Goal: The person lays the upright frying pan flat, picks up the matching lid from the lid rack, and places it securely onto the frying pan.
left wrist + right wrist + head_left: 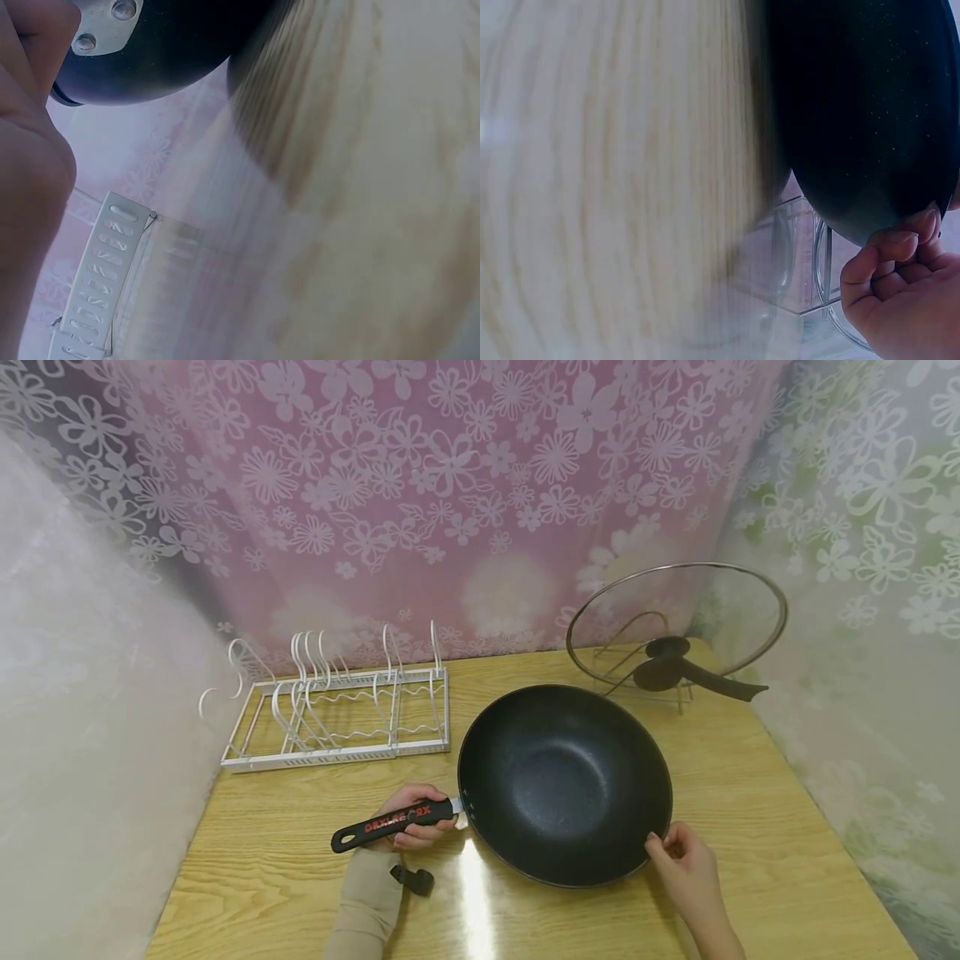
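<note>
A black wok (562, 785) with a long black handle (390, 825) is at the middle of the wooden table in the head view. My left hand (414, 818) grips the handle close to where it joins the pan. At the lower right, my right hand (686, 864) pinches the wok's rim between thumb and fingers. In the right wrist view, curled fingers of the right hand (900, 277) meet the edge of the dark underside (870, 127). The left wrist view shows the riveted metal bracket (105, 26) beside the left hand (30, 165).
A white wire rack (337, 718) with upright hoops stands at the back left. At the back right, a glass lid (780, 618) with a dark knob leans on a wire stand (681, 697). Patterned curtains (450, 485) hang behind and on both sides.
</note>
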{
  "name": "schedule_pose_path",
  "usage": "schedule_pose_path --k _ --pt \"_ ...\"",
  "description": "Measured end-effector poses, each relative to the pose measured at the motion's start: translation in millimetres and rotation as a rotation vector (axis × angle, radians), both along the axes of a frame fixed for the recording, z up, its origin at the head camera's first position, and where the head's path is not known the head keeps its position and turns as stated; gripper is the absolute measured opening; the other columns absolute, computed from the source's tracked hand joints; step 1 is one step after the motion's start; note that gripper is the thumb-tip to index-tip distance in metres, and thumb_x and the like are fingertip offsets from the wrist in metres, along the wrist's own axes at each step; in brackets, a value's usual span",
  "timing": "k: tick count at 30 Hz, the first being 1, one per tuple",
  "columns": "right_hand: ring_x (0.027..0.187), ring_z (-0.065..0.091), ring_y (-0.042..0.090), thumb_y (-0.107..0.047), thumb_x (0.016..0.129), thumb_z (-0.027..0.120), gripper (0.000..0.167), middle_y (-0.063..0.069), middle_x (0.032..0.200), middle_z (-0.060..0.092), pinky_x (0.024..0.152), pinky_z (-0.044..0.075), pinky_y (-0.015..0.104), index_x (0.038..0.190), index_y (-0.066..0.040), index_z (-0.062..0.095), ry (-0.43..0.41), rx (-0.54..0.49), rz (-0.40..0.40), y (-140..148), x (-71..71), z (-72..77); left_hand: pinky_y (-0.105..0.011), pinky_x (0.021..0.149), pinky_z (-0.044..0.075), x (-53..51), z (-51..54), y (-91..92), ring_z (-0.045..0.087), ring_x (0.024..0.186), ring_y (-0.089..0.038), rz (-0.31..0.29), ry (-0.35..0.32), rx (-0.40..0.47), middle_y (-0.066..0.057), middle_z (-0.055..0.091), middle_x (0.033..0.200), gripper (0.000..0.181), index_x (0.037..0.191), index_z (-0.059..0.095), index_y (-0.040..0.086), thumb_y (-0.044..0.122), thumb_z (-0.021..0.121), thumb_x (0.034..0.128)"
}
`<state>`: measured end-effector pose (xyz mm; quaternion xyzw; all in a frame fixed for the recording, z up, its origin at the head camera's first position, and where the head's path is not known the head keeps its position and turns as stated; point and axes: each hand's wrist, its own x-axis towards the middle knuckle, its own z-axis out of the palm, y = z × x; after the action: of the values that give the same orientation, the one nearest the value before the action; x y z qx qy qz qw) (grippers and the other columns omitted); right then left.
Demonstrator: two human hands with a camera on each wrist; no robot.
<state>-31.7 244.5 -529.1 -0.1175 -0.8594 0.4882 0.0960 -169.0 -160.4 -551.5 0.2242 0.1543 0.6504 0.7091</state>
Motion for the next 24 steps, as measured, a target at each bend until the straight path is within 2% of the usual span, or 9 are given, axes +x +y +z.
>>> schedule_pose_path --k 6,11,17,20,24 --pt "0.055 0.039 0.005 -0.002 0.091 0.064 0.023 -0.003 0.064 0.042 0.048 0.034 0.021 0.076 -0.003 0.046 0.005 0.021 0.008 -1 1.5 2.2 -0.019 0.033 0.039 2.4 -1.6 -0.1 0.039 0.033 -0.010 0.013 0.025 0.037 0.002 0.034 0.050 0.032 0.098 0.050 0.012 0.037 0.031 0.1034" --pt "0.056 0.041 0.006 -0.003 0.092 0.064 0.023 -0.002 0.064 0.044 0.049 0.035 0.022 0.077 -0.004 0.047 -0.013 0.022 0.014 -1 2.5 4.2 -0.022 0.030 0.034 6.5 -2.5 1.3 0.033 0.030 -0.013 0.054 0.032 0.084 0.000 0.032 0.049 0.035 0.097 0.050 0.010 0.038 0.029 0.1040" --pt "0.056 0.042 0.007 -0.003 0.090 0.064 0.024 -0.003 0.063 0.044 0.050 0.036 0.022 0.074 -0.005 0.046 -0.015 0.041 -0.001 0 3.5 4.3 -0.025 0.027 0.027 9.4 -3.7 3.7 0.034 0.030 -0.012 0.060 0.039 0.113 0.002 0.033 0.049 0.037 0.098 0.050 0.011 0.040 0.028 0.1038" --pt "0.057 0.042 0.007 -0.004 0.090 0.064 0.024 -0.002 0.063 0.044 0.050 0.035 0.023 0.074 -0.005 0.046 -0.020 0.040 0.007 0 4.2 5.1 -0.025 0.026 0.025 12.1 -3.9 4.4 0.033 0.030 -0.011 0.092 0.039 0.124 0.002 0.034 0.048 0.038 0.096 0.049 0.011 0.042 0.028 0.1033" --pt "0.057 0.041 0.008 -0.005 0.091 0.064 0.025 -0.002 0.063 0.043 0.051 0.035 0.023 0.074 -0.005 0.046 -0.031 0.030 0.015 -1 4.9 5.6 -0.022 0.025 0.024 17.7 -4.5 5.0 0.032 0.030 -0.009 0.165 0.030 0.122 0.002 0.033 0.046 0.039 0.092 0.050 0.010 0.041 0.028 0.1023"
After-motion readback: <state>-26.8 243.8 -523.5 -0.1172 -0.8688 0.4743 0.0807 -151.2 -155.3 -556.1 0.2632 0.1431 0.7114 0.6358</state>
